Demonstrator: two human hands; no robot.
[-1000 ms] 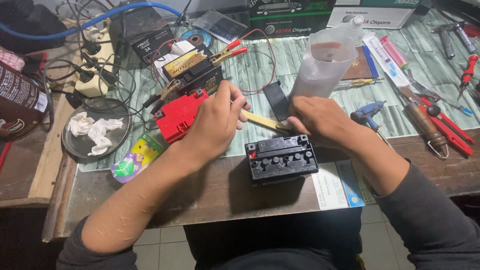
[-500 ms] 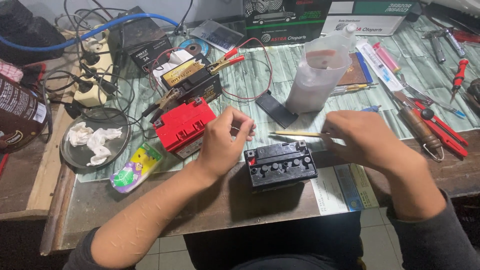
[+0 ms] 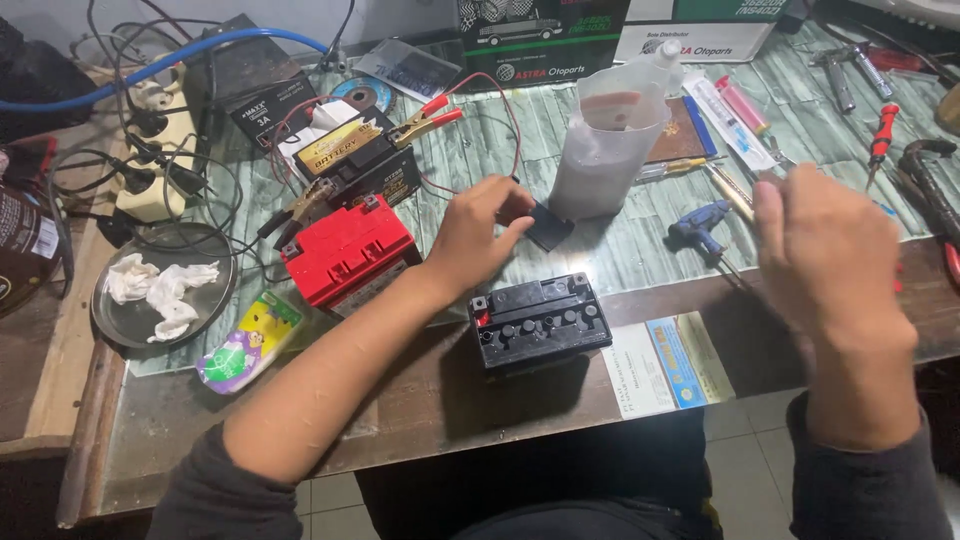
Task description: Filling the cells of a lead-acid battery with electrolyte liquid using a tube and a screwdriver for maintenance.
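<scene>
A small black battery [image 3: 540, 320] with a row of round caps stands at the table's front edge, between my two arms. My left hand [image 3: 480, 235] reaches past it and pinches the near end of a flat black strip [image 3: 550, 226] lying on the green mat. My right hand [image 3: 825, 250] is raised at the right, blurred, its fingers closed on the end of a thin yellow-handled screwdriver [image 3: 733, 192] that points up and left. A red battery [image 3: 348, 250] sits just left of my left wrist.
A translucent plastic jug [image 3: 605, 140] stands behind the strip. Another battery with clamps [image 3: 360, 160] and tangled cables are at back left. A metal plate with tissue [image 3: 160, 290], a coloured packet [image 3: 250, 340], a blue-handled tool [image 3: 700, 225], a leaflet [image 3: 665, 365] and red-handled tools [image 3: 880, 135] lie around.
Both hands have left the black battery. My left hand went forward to the black strip, and my right hand swung right and up with the screwdriver.
</scene>
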